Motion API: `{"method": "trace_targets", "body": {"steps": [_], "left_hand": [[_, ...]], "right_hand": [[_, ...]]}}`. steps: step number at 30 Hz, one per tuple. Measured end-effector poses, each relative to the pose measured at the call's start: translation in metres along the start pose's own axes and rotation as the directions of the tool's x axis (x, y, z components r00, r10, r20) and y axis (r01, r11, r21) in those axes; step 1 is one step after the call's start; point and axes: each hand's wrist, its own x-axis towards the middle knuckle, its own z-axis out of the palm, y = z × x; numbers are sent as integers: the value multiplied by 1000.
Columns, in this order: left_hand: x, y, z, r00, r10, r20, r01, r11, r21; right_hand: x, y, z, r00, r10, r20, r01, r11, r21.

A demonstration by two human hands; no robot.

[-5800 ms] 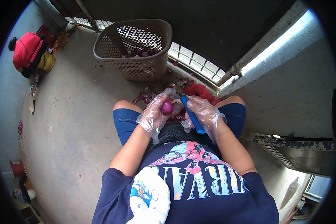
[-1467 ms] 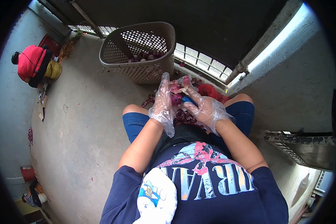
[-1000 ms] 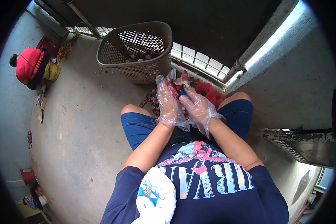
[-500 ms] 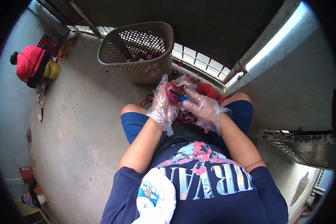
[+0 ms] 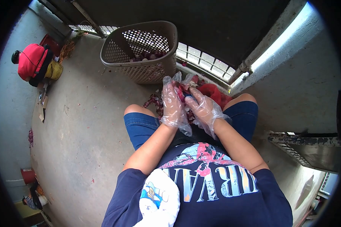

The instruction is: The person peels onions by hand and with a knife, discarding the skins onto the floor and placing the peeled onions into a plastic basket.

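In clear plastic gloves, both of my hands meet over my lap. My left hand [image 5: 173, 106] is closed round a red onion [image 5: 180, 92], mostly covered by the fingers. My right hand [image 5: 202, 107] presses against the onion from the other side, gripping a small knife by its blue handle [image 5: 188, 97]; the blade is hidden now. Loose onion skins [image 5: 154, 103] lie on the floor between my knees. Just beyond my right hand is a red mesh bag [image 5: 211, 92].
A tall brown plastic basket [image 5: 139, 66] with onions [image 5: 149, 56] inside stands ahead of me, beside a barred opening. At the far left a person in red [image 5: 32, 62] sits bent over. Further back on the left is a red bucket [image 5: 27, 176]. A wall rises on my right.
My left hand has shifted right and turned over the onion, covering more of it. The knife blade, visible before against the onion, is now out of sight between my hands.
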Motion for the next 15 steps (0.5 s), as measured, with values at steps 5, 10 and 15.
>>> {"method": "trace_targets", "body": {"steps": [5,10,15], "left_hand": [[9,-9,-9,971,234,-45,-212,933,292],[1,8,4,997,-62,-43,56,989,-135],[-4,56,25,915,-393,-89,356,892,-280]], "right_hand": [[6,6,3,999,-22,-34,25,994,107],[38,65,48,961,-139,-238,217,915,340],[16,21,-8,987,57,149,-156,538,828]]}}
